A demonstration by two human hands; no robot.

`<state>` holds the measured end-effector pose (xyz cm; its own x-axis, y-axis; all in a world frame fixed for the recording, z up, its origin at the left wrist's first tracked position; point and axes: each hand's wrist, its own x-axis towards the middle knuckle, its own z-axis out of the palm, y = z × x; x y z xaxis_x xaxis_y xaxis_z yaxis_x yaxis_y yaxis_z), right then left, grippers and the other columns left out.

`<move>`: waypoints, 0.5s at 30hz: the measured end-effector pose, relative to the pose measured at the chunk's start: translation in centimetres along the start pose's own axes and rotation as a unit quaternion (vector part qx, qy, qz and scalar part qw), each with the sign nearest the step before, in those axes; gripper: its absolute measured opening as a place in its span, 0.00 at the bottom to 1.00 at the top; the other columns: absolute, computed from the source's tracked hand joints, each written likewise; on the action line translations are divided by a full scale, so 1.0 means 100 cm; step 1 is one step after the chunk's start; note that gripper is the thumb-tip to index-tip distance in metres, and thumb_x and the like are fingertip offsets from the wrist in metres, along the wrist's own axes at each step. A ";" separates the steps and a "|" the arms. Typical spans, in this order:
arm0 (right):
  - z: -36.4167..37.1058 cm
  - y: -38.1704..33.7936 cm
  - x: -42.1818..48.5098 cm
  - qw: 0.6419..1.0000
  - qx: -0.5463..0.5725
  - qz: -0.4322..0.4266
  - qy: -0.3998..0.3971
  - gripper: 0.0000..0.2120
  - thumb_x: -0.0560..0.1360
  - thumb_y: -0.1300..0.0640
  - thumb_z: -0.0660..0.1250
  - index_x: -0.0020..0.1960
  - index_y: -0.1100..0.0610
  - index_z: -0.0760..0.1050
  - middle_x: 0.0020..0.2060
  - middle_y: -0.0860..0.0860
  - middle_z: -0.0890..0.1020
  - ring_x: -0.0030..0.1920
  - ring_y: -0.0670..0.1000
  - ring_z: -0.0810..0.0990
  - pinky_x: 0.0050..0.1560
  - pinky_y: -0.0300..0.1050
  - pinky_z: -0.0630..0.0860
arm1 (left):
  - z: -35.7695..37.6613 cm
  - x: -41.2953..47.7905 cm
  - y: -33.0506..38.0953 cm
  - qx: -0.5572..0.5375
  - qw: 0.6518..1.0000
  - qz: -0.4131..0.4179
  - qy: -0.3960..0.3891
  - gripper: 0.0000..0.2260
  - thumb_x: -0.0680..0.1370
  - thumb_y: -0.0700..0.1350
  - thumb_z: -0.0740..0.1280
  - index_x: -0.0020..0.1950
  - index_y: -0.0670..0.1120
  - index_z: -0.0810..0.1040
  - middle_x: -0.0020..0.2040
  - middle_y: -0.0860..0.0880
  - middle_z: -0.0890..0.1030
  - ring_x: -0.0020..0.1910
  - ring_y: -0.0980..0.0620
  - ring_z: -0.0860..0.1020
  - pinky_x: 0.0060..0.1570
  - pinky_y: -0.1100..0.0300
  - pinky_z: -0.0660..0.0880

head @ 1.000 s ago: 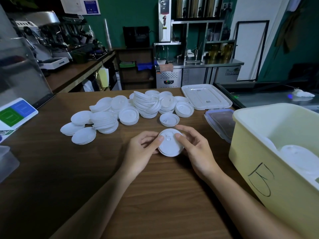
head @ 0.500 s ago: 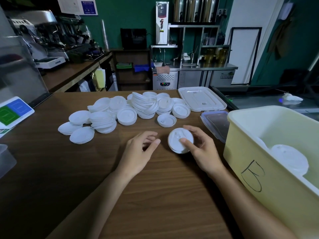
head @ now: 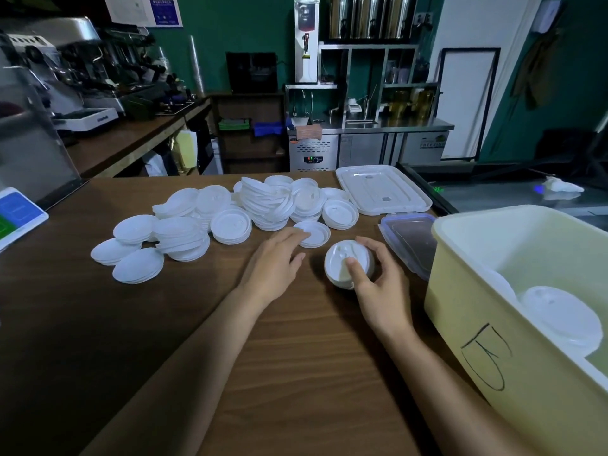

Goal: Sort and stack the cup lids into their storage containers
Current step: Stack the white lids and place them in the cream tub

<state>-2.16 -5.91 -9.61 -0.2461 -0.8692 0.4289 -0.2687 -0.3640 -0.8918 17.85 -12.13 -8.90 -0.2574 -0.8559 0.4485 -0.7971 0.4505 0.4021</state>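
Observation:
My right hand grips a small stack of white cup lids just above the wooden counter, thumb on top and fingers curled round the far rim. My left hand reaches forward with straight fingers, its tips at the edge of a short lid stack. Beyond it a pile of white lids spreads across the counter in loose stacks. At the right stands a pale yellow storage bin with stacked lids inside.
A clear rectangular bin lid lies at the far right of the counter. A smaller container with a blue-rimmed lid sits between my right hand and the yellow bin. A blue and green card lies at the left edge.
My left hand let go of the lid stack and moved forward to the short stack. My right hand carried the stack a little to the right, toward the yellow bin.

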 end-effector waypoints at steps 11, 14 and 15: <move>0.000 -0.001 0.000 1.000 0.008 0.008 -0.009 0.14 0.79 0.59 0.72 0.64 0.49 0.78 0.55 0.34 0.82 0.57 0.34 0.79 0.56 0.27 0.71 | -0.003 0.000 0.006 -0.032 0.998 -0.047 0.004 0.03 0.84 0.46 0.63 0.54 0.47 0.73 0.48 0.52 0.79 0.44 0.53 0.77 0.41 0.57 0.70; -0.002 -0.003 0.000 1.000 0.004 0.015 -0.012 0.15 0.79 0.58 0.72 0.65 0.48 0.77 0.56 0.38 0.82 0.57 0.37 0.79 0.57 0.29 0.72 | -0.015 -0.015 0.017 -0.094 0.992 -0.084 0.022 0.03 0.86 0.46 0.59 0.54 0.50 0.71 0.41 0.54 0.76 0.37 0.58 0.75 0.33 0.63 0.66; -0.002 -0.004 0.000 1.000 0.006 0.019 -0.012 0.15 0.79 0.58 0.72 0.64 0.48 0.77 0.56 0.38 0.82 0.58 0.39 0.79 0.58 0.31 0.73 | -0.019 -0.021 0.020 -0.126 0.987 -0.098 0.038 0.04 0.86 0.47 0.58 0.55 0.50 0.71 0.40 0.54 0.76 0.37 0.60 0.75 0.32 0.66 0.66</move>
<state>-2.29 -5.72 -9.22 -0.2327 -0.8905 0.3911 -0.2488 -0.3343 -0.9090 17.84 -8.98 -7.48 -0.0630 -0.9157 0.3969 -0.6647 0.3352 0.6677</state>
